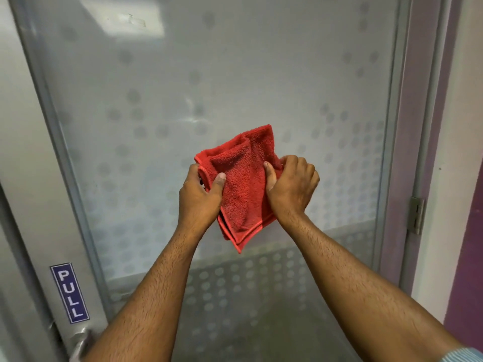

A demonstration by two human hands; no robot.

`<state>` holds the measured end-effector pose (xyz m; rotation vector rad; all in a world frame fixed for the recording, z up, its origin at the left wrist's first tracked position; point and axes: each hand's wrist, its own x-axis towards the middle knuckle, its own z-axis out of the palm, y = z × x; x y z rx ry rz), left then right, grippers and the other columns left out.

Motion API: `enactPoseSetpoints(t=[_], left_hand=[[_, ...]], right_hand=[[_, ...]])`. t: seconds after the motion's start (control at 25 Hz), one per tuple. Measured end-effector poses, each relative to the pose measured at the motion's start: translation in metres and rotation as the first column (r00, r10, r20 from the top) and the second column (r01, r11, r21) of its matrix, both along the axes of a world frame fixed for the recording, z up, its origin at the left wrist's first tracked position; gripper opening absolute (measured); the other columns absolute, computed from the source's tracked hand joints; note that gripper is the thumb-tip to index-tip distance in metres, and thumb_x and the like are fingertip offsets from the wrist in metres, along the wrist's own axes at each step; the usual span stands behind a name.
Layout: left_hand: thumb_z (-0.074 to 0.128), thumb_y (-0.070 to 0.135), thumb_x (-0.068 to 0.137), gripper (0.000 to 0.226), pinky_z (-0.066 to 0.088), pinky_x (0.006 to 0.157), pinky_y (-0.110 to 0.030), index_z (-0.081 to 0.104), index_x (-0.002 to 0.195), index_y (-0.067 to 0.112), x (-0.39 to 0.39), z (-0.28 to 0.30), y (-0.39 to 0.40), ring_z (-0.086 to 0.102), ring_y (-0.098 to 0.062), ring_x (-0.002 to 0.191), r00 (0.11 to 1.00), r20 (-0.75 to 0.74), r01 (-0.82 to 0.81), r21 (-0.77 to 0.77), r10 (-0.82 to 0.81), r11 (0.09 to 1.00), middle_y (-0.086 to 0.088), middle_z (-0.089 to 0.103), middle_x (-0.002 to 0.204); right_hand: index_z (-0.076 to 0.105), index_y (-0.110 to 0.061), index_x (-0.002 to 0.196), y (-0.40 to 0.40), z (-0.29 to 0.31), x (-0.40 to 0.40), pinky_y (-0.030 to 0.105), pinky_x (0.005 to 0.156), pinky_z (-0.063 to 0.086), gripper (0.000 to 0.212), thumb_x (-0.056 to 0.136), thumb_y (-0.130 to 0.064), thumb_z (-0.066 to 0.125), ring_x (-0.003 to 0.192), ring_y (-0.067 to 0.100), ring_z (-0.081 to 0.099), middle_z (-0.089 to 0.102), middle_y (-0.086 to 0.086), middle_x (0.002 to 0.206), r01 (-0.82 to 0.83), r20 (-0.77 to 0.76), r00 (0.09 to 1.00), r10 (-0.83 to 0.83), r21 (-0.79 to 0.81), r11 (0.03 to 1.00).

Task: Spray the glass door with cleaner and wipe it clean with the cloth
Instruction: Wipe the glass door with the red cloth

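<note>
- I have both hands up in front of the glass door [235,74], and between them hangs the red cloth [241,184], held at about chest height against the frosted, dot-patterned pane.
- My left hand [200,195] is closed on the cloth's left edge, thumb pressed over the front of the rolled hem and the fingers wrapped behind it.
- My right hand [292,185] is closed on the right edge, thumb lying along the front face, the fingers curled round the back where I cannot see them.
- The cloth reads as terry towelling: light, soft and floppy, with no stiffness of its own. It is doubled over into layers, and the lower corner droops to a point below my hands.
- Because it sags wherever it is not held, I judge the best hold for wiping to be a flat palm over a folded pad, not a pinch at the edges, which would leave the middle slack against the glass.
- The looped pile should grip well in the fingers, so slipping is not a worry; bunching unevenly is.
- The pane itself is hard, smooth and likely slick if wet, so the cloth will slide easily; I would press evenly, not hard.
- No spray bottle is in view, and I cannot tell whether the glass is wet.
- A blue PULL sign [70,292] sits on the door's metal stile at lower left, and a hinge [416,215] shows on the frame at right.
</note>
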<state>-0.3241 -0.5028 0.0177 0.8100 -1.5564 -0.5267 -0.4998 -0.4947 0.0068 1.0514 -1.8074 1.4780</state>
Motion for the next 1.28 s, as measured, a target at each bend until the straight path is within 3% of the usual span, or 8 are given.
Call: enactPoseSetpoints(t=[0.2,0.32,0.52,0.76,0.88,1.0,1.2,1.28], left_hand=[[0.066,0.022,0.091,0.028,0.042,0.072,-0.01,0.057,0.115,0.034,0.011,-0.02,0.0,0.056,0.023,0.08,0.998,0.014,0.065,0.043,-0.066,0.997,0.026,0.064,0.09],[0.07,0.021,0.088,0.032,0.052,0.082,-0.021,0.052,0.11,0.036,0.024,-0.027,0.001,0.062,0.009,0.083,0.996,-0.086,0.035,0.04,-0.031,0.999,0.018,0.066,0.094],[0.081,0.023,0.08,0.044,0.059,0.08,-0.049,0.039,0.09,0.03,0.048,-0.082,0.008,0.072,-0.027,0.081,0.964,-0.257,0.026,0.333,0.064,0.943,-0.011,0.071,0.093],[0.078,0.009,0.082,0.045,0.055,0.055,-0.026,0.042,0.105,0.022,0.067,-0.188,0.027,0.062,-0.016,0.063,0.929,-0.366,0.227,0.694,0.063,0.683,-0.019,0.064,0.105],[0.082,-0.004,0.071,0.073,0.057,0.078,-0.031,0.036,0.123,0.019,0.073,-0.233,0.04,0.066,-0.022,0.082,0.914,-0.405,0.351,0.772,-0.015,0.529,-0.021,0.062,0.114],[0.079,-0.016,0.067,0.067,0.053,0.09,-0.036,0.047,0.115,0.017,0.077,-0.266,0.052,0.059,-0.029,0.099,0.965,-0.252,0.256,0.82,-0.079,0.512,-0.023,0.051,0.121],[0.081,-0.007,0.07,0.034,0.053,0.097,-0.046,0.071,0.092,0.016,0.101,-0.286,0.049,0.067,-0.031,0.097,0.978,0.119,0.035,0.711,-0.169,0.702,-0.014,0.064,0.116],[0.084,-0.002,0.067,0.039,0.049,0.103,-0.038,0.074,0.104,0.006,0.106,-0.285,0.043,0.064,-0.029,0.107,0.917,0.35,-0.041,0.556,-0.189,0.83,-0.002,0.05,0.116]], right_hand=[[0.05,-0.018,0.084,0.013,-0.005,0.0,0.039,0.084,0.033,0.027,0.094,-0.043,0.054,0.09,0.03,0.055,0.062,0.002,0.085,-0.149,0.057,0.988,0.147,0.044,0.988],[0.049,-0.02,0.073,0.028,-0.014,-0.005,0.037,0.07,0.042,0.034,0.087,-0.047,0.063,0.077,0.032,0.061,0.06,-0.003,0.068,-0.303,0.212,0.934,0.287,0.043,0.952],[0.057,-0.018,0.064,0.054,-0.072,0.0,0.028,0.056,0.045,0.036,0.075,-0.045,0.076,0.053,0.01,0.055,0.06,-0.009,0.056,-0.492,0.495,0.776,0.391,0.085,0.867],[0.053,-0.021,0.062,0.081,-0.176,0.025,0.029,0.056,0.041,0.034,0.077,-0.033,0.08,0.056,0.013,0.05,0.057,-0.004,0.059,-0.577,0.761,0.577,0.295,0.124,0.807],[0.054,-0.02,0.068,0.093,-0.213,0.034,0.029,0.055,0.043,0.03,0.077,-0.031,0.081,0.057,0.015,0.053,0.06,-0.002,0.062,-0.568,0.82,0.532,0.21,0.162,0.807],[0.059,-0.017,0.095,0.102,-0.232,0.036,0.035,0.067,0.051,0.026,0.081,-0.026,0.078,0.07,0.022,0.061,0.065,0.01,0.08,-0.576,0.859,0.49,0.148,0.192,0.795],[0.063,0.0,0.122,0.119,-0.249,0.033,0.011,0.062,0.049,0.038,0.085,0.008,0.065,0.07,0.007,0.059,0.067,0.003,0.086,-0.805,0.912,0.307,0.274,0.095,0.586],[0.061,-0.002,0.125,0.124,-0.251,0.03,0.013,0.072,0.053,0.047,0.081,0.014,0.065,0.076,0.009,0.062,0.068,0.002,0.091,-0.835,0.866,0.405,0.292,0.221,0.504]])
